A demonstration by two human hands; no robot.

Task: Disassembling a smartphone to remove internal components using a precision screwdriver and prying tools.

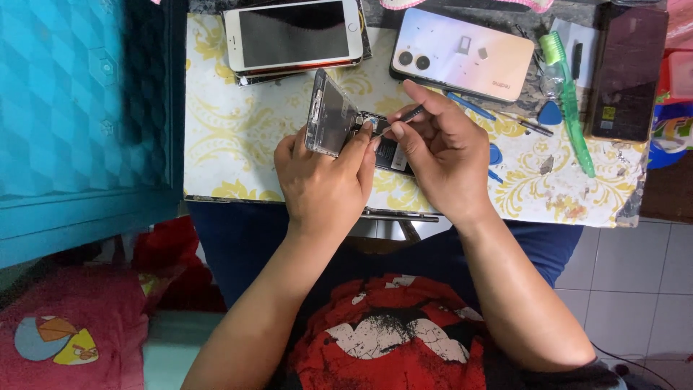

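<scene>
Holding: left hand, grip closed on the opened phone, fingers curled over its near edge, thumb side steadying the lifted clear back cover, which stands tilted up on its left long edge; right hand, grip closed in a pinch on a thin dark tool, tip angled down and left into the phone's exposed upper interior, just beside the left fingertips.

Position: opened phone lies on the table, on a white cloth with yellow scrolls, directly between the two hands and touching both; its long axis runs from upper left to lower right; the spot under the tool lies left of and slightly below the right grip; the left hand is the nearer of the two to the phone body, the right reaches it only through the tool.

Also on the table: white phone, face up, at the far edge, resting on another flat item; pale iridescent phone, face down, two small loose parts lying on its back; dark phone, far right; green toothbrush, lying lengthwise beside it; blue pick and slim blue-handled tools near the right hand.

Containers: none seen holding anything; teal box at left, contents hidden.
</scene>
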